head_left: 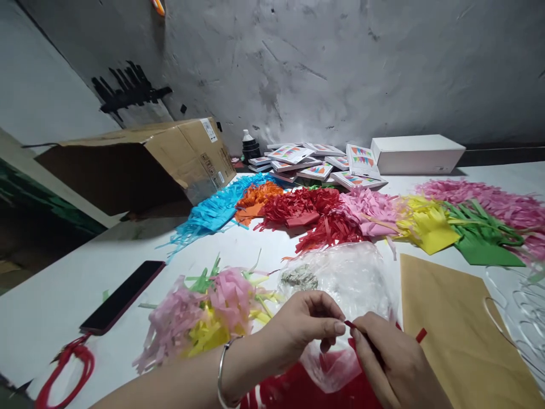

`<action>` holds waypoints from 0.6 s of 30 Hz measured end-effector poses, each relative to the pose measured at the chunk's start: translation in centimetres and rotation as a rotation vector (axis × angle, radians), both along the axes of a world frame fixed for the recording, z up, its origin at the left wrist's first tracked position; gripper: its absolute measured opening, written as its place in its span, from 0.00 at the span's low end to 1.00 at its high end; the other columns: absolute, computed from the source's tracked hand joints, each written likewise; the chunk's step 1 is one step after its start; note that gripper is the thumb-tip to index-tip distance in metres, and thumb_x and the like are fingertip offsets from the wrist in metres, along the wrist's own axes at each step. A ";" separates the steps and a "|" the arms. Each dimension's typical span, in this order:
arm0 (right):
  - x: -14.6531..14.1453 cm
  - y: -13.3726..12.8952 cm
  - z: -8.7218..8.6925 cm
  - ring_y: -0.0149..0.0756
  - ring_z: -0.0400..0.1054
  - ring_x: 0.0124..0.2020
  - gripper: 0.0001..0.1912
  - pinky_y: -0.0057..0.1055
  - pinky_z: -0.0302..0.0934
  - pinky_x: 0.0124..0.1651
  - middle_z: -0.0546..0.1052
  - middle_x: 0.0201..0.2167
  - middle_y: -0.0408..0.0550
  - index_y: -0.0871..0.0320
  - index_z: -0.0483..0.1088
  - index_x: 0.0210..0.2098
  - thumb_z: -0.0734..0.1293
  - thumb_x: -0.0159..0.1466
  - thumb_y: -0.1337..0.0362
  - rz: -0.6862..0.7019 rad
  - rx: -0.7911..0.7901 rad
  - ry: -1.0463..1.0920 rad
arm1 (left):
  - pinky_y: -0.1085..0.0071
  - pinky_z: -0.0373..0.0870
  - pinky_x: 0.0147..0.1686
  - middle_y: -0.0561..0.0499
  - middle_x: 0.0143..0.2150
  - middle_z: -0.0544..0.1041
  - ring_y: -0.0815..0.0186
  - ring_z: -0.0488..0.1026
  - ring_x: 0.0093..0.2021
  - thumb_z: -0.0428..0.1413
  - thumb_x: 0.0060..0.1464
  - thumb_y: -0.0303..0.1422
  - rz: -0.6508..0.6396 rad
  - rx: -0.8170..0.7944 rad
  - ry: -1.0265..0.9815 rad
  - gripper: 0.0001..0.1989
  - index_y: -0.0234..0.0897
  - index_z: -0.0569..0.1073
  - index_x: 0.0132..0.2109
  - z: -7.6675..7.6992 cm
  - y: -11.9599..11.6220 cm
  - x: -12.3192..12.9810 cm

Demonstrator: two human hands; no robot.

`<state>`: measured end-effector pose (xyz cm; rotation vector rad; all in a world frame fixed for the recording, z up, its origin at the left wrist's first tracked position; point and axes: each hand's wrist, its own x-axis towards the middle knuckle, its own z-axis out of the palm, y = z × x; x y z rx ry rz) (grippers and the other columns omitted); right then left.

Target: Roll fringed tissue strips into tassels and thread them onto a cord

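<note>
My left hand [309, 321], with a silver bangle [222, 369] on its wrist, is at the lower middle, its thumb and index finger pinched at the end of a thin red strip [349, 324]. Close on its right, my right hand [389, 355] pinches the same strip between thumb and fingers. Beneath and behind the hands lies a clear plastic bag [344, 278] with a greyish bundle [300, 277] at its left side. Dark red material [293, 389] shows below the hands. Left of them is a heap of pink, yellow and green paper fringe [232, 295].
A phone [123, 296] lies left, near an open cardboard box [187, 153]. Coloured tassels [309, 207] line the back, before flat packets [319, 162] and a white box [417, 154]. Brown paper [455, 324] and clear cord [517, 307] lie right.
</note>
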<state>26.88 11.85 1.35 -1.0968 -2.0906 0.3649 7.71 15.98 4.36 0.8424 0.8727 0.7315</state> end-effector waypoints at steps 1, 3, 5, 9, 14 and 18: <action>-0.2 -0.2 0.1 0.27 0.66 0.26 0.12 0.25 0.59 0.31 0.69 0.27 0.40 0.54 0.64 0.34 0.55 0.73 0.68 0.008 -0.011 0.006 | 0.76 0.62 0.22 0.55 0.22 0.74 0.74 0.65 0.19 0.75 0.35 0.37 0.031 -0.013 -0.029 0.19 0.32 0.75 0.29 0.0 -0.5 0.1; -0.5 -0.5 0.2 0.27 0.66 0.26 0.12 0.25 0.59 0.31 0.70 0.27 0.40 0.54 0.65 0.35 0.55 0.73 0.69 0.048 -0.020 0.014 | 0.76 0.62 0.22 0.55 0.22 0.74 0.74 0.66 0.19 0.75 0.36 0.36 0.073 -0.006 -0.050 0.18 0.32 0.76 0.29 0.1 -1.2 0.1; -0.6 -0.8 0.5 0.28 0.67 0.27 0.11 0.24 0.58 0.30 0.70 0.27 0.40 0.54 0.65 0.35 0.55 0.72 0.69 0.084 -0.007 0.023 | 0.76 0.64 0.23 0.54 0.22 0.76 0.73 0.68 0.20 0.75 0.36 0.35 0.097 0.035 -0.047 0.18 0.31 0.77 0.29 0.2 -1.8 0.0; -0.8 -1.2 1.4 0.26 0.67 0.27 0.11 0.23 0.58 0.30 0.70 0.27 0.38 0.54 0.64 0.34 0.55 0.73 0.68 0.153 -0.064 0.044 | 0.76 0.64 0.24 0.53 0.22 0.77 0.73 0.69 0.21 0.76 0.36 0.37 0.124 0.078 -0.044 0.19 0.31 0.77 0.30 0.5 -2.8 -0.3; -0.9 -2.1 3.0 0.26 0.68 0.27 0.13 0.22 0.58 0.30 0.72 0.28 0.38 0.54 0.65 0.35 0.54 0.74 0.66 0.234 -0.188 0.036 | 0.75 0.64 0.24 0.50 0.22 0.78 0.71 0.71 0.22 0.76 0.34 0.36 0.125 0.037 -0.096 0.19 0.31 0.77 0.29 0.8 -4.1 -1.0; -1.3 -3.2 3.3 0.26 0.68 0.27 0.12 0.23 0.57 0.29 0.72 0.27 0.38 0.54 0.65 0.34 0.54 0.73 0.67 0.219 -0.180 -0.034 | 0.76 0.64 0.24 0.50 0.23 0.79 0.71 0.72 0.23 0.76 0.33 0.34 0.075 0.006 -0.128 0.18 0.31 0.78 0.29 1.0 -5.4 -1.8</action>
